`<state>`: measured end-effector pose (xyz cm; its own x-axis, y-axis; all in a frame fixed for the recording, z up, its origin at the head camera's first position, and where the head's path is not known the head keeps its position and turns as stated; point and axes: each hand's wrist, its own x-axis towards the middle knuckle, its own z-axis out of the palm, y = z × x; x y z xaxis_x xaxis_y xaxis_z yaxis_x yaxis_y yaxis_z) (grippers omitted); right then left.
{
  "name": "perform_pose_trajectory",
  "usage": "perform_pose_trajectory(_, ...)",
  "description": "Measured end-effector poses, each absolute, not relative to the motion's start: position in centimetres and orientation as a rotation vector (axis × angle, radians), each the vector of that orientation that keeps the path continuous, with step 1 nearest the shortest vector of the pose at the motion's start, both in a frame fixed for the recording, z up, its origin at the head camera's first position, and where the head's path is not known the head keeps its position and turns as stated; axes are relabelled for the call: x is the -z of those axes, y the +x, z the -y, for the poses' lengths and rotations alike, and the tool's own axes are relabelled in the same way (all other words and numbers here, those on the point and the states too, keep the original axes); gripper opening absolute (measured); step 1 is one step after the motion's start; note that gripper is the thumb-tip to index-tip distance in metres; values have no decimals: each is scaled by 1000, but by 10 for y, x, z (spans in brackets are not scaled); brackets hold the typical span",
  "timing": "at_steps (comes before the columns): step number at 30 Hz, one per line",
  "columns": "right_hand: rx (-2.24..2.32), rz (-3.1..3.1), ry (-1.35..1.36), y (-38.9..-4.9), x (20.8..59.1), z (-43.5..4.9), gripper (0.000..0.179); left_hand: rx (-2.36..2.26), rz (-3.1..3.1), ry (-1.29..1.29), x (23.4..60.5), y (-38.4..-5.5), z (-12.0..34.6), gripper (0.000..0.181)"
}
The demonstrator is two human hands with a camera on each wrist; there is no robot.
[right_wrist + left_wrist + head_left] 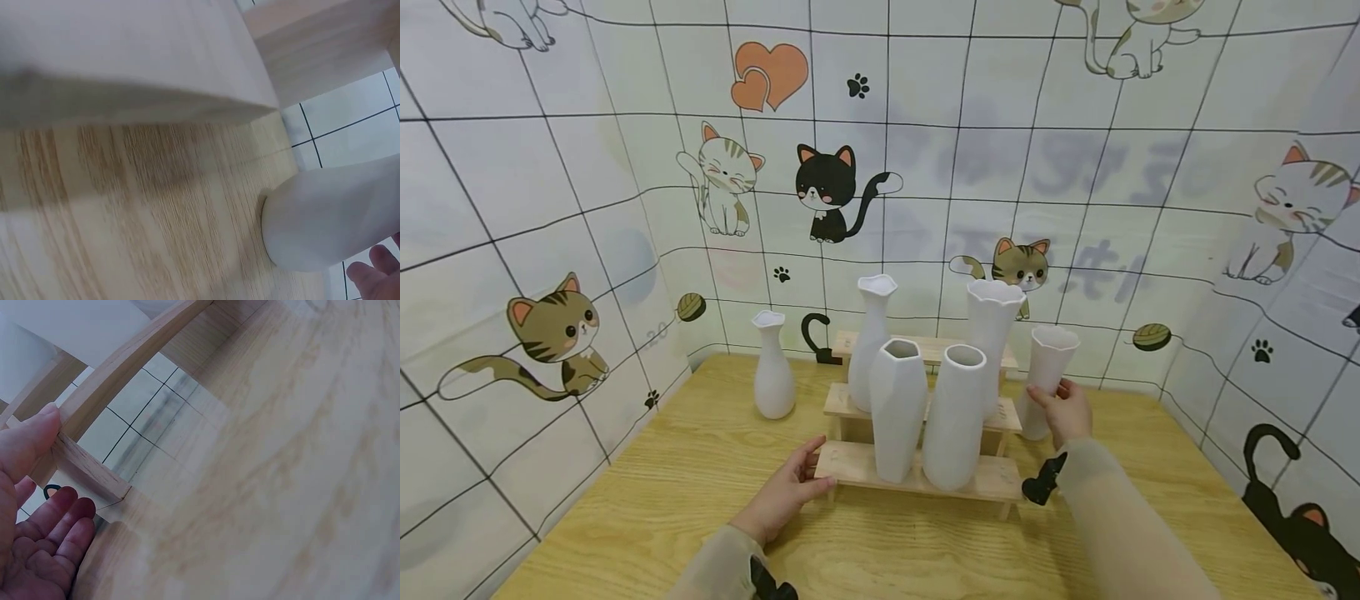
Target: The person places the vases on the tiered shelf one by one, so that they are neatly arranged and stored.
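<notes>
A three-tier wooden stand (853, 463) stands on the table, and my left hand (781, 498) grips the left end of its lowest step. In the left wrist view the thumb lies on the step's corner (87, 415), with the fingers around the end leg. My right hand (1066, 413) holds a white vase with a flared, wavy rim (1051, 354) just right of the stand. The right wrist view shows that vase's rounded base (312, 219) close over the table, with fingertips at its side.
On the lowest step stand a faceted white vase (898, 412) and a rounded one (953, 425). Behind them are a slim-necked vase (868, 350) and a tall scalloped vase (994, 333). Another slim-necked vase (773, 375) stands on the table (700, 467) at left. Cat-patterned cloth walls surround it.
</notes>
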<state>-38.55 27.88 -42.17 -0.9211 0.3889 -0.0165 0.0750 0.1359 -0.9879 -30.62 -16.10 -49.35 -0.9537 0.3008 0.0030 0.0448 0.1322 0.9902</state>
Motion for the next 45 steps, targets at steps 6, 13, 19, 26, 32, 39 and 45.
perform_pose_trajectory(6, -1849, 2189, -457, -385, 422, -282, 87, -1913, -2193, 352, 492, -306, 160, 81)
perform_pose_trajectory(13, -1842, 2216, -448, -390, 424, -286, 86, -1906, -2197, 365, 491, -305, 159, 80)
perform_pose_trajectory(19, -1790, 2243, -451, -385, 421, -287, 84, -1903, -2195, 356, 491, -305, 159, 80)
perform_pose_trajectory(26, -1677, 2282, -426, -379, 418, -290, 81, -1899, -2201, 355, 491, -306, 159, 81)
perform_pose_trajectory(32, -1656, 2318, -411, -377, 409, -299, 86, -1901, -2203, 357, 491, -306, 159, 81)
perform_pose_trajectory(39, -1648, 2331, -359, -372, 383, -303, 86, -1909, -2198, 352, 492, -307, 160, 82)
perform_pose_trajectory(45, -1632, 2339, -341, -367, 362, -307, 89, -1914, -2194, 345, 493, -306, 160, 82)
